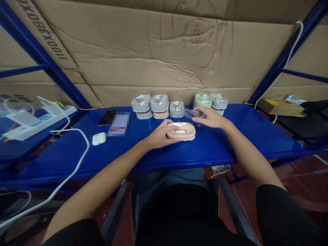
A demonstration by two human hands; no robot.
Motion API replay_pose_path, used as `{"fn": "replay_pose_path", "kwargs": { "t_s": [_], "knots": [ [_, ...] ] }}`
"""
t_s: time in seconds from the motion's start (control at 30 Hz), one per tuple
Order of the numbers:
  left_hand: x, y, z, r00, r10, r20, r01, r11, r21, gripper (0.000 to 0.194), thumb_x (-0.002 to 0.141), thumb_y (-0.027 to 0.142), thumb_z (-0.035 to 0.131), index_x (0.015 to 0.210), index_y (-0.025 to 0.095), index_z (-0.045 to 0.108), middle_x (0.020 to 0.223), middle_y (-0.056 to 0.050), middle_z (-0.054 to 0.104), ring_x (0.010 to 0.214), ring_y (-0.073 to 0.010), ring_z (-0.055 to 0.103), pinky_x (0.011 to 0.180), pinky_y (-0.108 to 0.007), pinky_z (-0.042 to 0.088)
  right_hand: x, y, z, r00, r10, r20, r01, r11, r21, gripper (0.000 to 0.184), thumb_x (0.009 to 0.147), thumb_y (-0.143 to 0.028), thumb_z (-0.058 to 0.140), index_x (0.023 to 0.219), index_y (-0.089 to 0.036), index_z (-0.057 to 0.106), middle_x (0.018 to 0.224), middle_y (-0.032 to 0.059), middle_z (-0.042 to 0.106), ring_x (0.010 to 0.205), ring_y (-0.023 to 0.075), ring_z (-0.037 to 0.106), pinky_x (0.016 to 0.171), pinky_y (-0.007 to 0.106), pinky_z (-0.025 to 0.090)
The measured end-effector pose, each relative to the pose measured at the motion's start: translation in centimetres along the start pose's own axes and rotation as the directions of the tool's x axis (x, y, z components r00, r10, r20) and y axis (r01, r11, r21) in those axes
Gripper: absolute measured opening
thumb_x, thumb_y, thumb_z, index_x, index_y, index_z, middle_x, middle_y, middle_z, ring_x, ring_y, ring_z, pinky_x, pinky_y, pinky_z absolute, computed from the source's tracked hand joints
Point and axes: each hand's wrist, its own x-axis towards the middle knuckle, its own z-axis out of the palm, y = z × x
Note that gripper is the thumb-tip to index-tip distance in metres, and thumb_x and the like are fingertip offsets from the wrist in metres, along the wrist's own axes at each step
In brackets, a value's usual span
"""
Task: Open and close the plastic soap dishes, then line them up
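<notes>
From far L on blue counter [153, 159]: white pwr strip [23, 132], w/ white cable [77, 168] looping down past the near edge, prob. for reach. Next, a dark phone [106, 117] and, right beside, a pixelated rect. item [119, 123], too masked to ID. Just nearer, a small white case [99, 138]; all prob. parked L to leave elbow room.

At back, by cardboard panel [115, 51]: grey-on-grey stack [140, 102], then grey-on-pink stack [159, 102], both w/ clear tops, prob. doubled up to save space. In front of these, L hand [157, 136] closed on L end of pink oval case [188, 130], thumb on near side, fingers across top/far side, prob. to steady it. Sits flat nr front-mid of counter, w/ short white bar in its dished top and no clear cover on.

Behind, a single grey case [177, 109], unstacked. Just R of that, a clear cover [192, 113], blurry, pinched at its R end by R hand [210, 118], above and behind pink case, apart from it; prob. held by edge to avoid blocking the top.

Behind R hand, green-topped stack [202, 99] & grey-on-green stack [219, 100], side by side. Far R, an open carton [282, 108], off to the side.
</notes>
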Motion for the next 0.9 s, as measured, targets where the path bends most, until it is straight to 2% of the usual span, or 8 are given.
{"fn": "replay_pose_path", "kwargs": {
  "t_s": [0.07, 0.23, 0.33, 0.43, 0.63, 0.8, 0.9],
  "knots": [
    [0.0, 0.1, 0.1, 0.999, 0.036, 0.017, -0.037, 0.999, 0.008, 0.048, 0.098, 0.056, 0.082, 0.139, 0.031, 0.083, 0.150, -0.012, 0.060, 0.150, -0.0373, 0.059, 0.136, -0.060, 0.045, 0.0, 0.8, -0.3, 0.998, 0.058, 0.008, -0.058, 0.998, 0.017, 0.086, 0.097, -0.095, 0.057, 0.142, -0.023, 0.072, 0.108, 0.0120, 0.083, 0.099, 0.0345, 0.078, 0.094, 0.052, 0.063],
    [0.2, 0.1, -0.2, 0.998, 0.037, -0.054, -0.035, 0.999, 0.027, 0.043, 0.102, 0.056, 0.075, 0.130, 0.027, 0.088, 0.151, -0.013, 0.062, 0.150, -0.0383, 0.059, 0.136, -0.059, 0.044, 0.1, 1.2, 0.1, 0.995, 0.093, 0.021, -0.094, 0.996, 0.015, 0.093, 0.094, -0.100, 0.056, 0.142, -0.022, 0.072, 0.111, 0.0139, 0.083, 0.099, 0.0357, 0.078, 0.095, 0.054, 0.063],
    [0.5, -0.3, -1.2, 0.990, -0.028, -0.139, 0.038, 0.997, 0.068, 0.044, 0.101, 0.058, 0.074, 0.126, 0.024, 0.087, 0.146, -0.014, 0.066, 0.147, -0.0386, 0.061, 0.132, -0.058, 0.048, 0.0, 1.3, 0.0, 0.994, 0.103, 0.032, -0.103, 0.995, 0.013, 0.090, 0.095, -0.097, 0.056, 0.142, -0.022, 0.071, 0.109, 0.0134, 0.084, 0.097, 0.0361, 0.079, 0.094, 0.055, 0.064],
    [0.7, -1.1, -2.5, 0.976, -0.105, -0.192, 0.130, 0.984, 0.123, 0.047, 0.102, 0.062, 0.070, 0.121, 0.022, 0.087, 0.140, -0.015, 0.069, 0.147, -0.0399, 0.060, 0.130, -0.059, 0.049, 0.0, 1.4, 0.0, 0.985, 0.139, 0.099, -0.140, 0.990, 0.000, 0.084, 0.097, -0.093, 0.057, 0.140, -0.022, 0.071, 0.110, 0.0142, 0.084, 0.099, 0.0374, 0.080, 0.094, 0.056, 0.065],
    [0.7, -2.7, -3.3, 0.962, -0.236, -0.138, 0.259, 0.949, 0.178, 0.053, 0.095, 0.068, 0.074, 0.112, 0.018, 0.083, 0.130, -0.016, 0.069, 0.138, -0.0421, 0.063, 0.125, -0.059, 0.052, 0.1, 1.5, 0.4, 0.971, 0.166, 0.172, -0.154, 0.984, -0.085, 0.080, 0.089, -0.086, 0.075, 0.137, -0.023, 0.074, 0.119, 0.0157, 0.085, 0.109, 0.0426, 0.081, 0.098, 0.059, 0.065],
    [0.8, -2.1, -2.6, 0.978, -0.127, -0.166, 0.149, 0.981, 0.127, 0.051, 0.100, 0.067, 0.068, 0.116, 0.020, 0.082, 0.137, -0.015, 0.069, 0.141, -0.0400, 0.063, 0.127, -0.061, 0.050, 0.1, 1.5, 0.3, 0.970, 0.205, 0.132, -0.194, 0.977, -0.089, 0.083, 0.091, -0.083, 0.075, 0.145, -0.020, 0.071, 0.128, 0.0179, 0.083, 0.112, 0.0420, 0.080, 0.100, 0.057, 0.064],
    [0.6, -0.9, -1.4, 0.993, -0.032, -0.117, 0.039, 0.997, 0.066, 0.050, 0.098, 0.065, 0.072, 0.121, 0.021, 0.082, 0.143, -0.015, 0.065, 0.142, -0.0382, 0.064, 0.127, -0.058, 0.052, 0.0, 1.6, 0.1, 0.974, 0.211, 0.079, -0.204, 0.976, -0.079, 0.083, 0.096, -0.082, 0.071, 0.150, -0.019, 0.067, 0.126, 0.0187, 0.083, 0.113, 0.0423, 0.080, 0.102, 0.057, 0.064]
  ]
}}
